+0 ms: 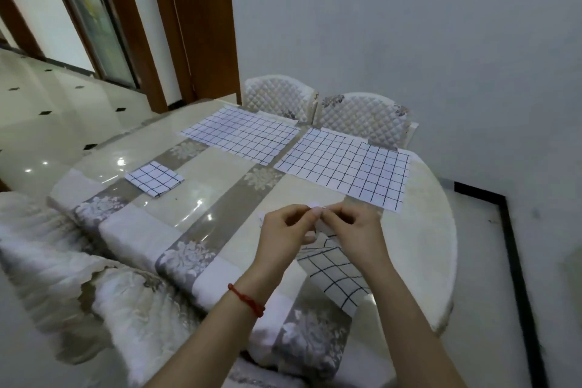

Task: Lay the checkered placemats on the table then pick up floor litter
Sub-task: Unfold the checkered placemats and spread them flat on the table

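Observation:
Two white placemats with a black grid lie flat on the far side of the table (pixel 195 217): one at the far left (pixel 241 134), one at the far right (pixel 346 167). A third, folded placemat (pixel 154 179) rests on the left part of the table. A fourth checkered placemat (pixel 333 274) hangs partly folded over the near side. My left hand (pixel 285 231) and my right hand (pixel 356 230) both pinch its top edge close together, just above the tabletop.
Two quilted white chairs (pixel 278 96) (pixel 365 116) stand against the wall behind the table. A cushioned chair back (pixel 47 230) sits close at the near left. Glossy tiled floor (pixel 63 110) stretches left toward a wooden door frame (pixel 201 25). No litter is plainly visible.

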Tool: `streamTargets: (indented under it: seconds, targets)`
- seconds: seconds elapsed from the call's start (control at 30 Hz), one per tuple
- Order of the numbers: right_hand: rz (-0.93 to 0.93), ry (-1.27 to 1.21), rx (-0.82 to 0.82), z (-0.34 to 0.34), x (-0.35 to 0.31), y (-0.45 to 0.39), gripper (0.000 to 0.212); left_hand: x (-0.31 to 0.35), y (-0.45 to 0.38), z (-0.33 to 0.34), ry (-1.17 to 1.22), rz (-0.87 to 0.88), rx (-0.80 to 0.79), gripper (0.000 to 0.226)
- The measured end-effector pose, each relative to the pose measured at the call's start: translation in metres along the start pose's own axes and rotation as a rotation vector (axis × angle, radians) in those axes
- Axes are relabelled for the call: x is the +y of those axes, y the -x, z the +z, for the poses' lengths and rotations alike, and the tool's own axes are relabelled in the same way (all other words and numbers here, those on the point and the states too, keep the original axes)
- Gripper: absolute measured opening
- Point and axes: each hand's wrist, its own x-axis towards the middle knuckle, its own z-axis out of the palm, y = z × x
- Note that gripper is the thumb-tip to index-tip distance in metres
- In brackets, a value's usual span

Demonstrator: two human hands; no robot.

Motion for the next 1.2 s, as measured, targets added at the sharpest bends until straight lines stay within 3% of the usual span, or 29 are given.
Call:
streamTargets:
  seconds: [0.13, 0.33, 0.6, 0.77, 0.87, 0.97, 1.07, 1.2]
  targets:
    - [-0.023, 0.029, 0.0, 0.017, -0.005, 0.005, 0.017, 0.0, -0.005, -0.016, 0.139, -0.048, -0.021, 0.008]
    - [-0.014, 0.03, 0.083, 0.032, 0.004, -0.009, 0.018, -0.007, -0.022, -0.03, 0.155, -0.034, 0.05, 0.011]
    - [0.121, 0.157, 0.333, -0.021, 0.04, -0.05, 0.011, -0.019, -0.079, -0.086, 0.041, -0.038, 0.345, 0.017]
    - [0.173, 0.309, 0.404, -0.051, 0.061, -0.086, 0.018, -0.016, -0.119, -0.123, -0.052, -0.022, 0.433, 0.019]
    - [0.216, 0.389, 0.43, -0.061, 0.067, -0.109, 0.019, -0.015, -0.151, -0.137, -0.087, -0.036, 0.43, 0.006]
    - [0.25, 0.405, 0.488, -0.068, 0.071, -0.132, 0.02, -0.011, -0.186, -0.148, -0.099, -0.043, 0.401, 0.017]
    - [0.252, 0.348, 0.539, -0.069, 0.071, -0.153, 0.017, -0.002, -0.217, -0.152, -0.123, -0.005, 0.343, 0.006]
    - [0.228, 0.248, 0.665, -0.066, 0.069, -0.176, 0.013, 0.013, -0.26, -0.157, -0.108, 0.035, 0.245, 0.019]
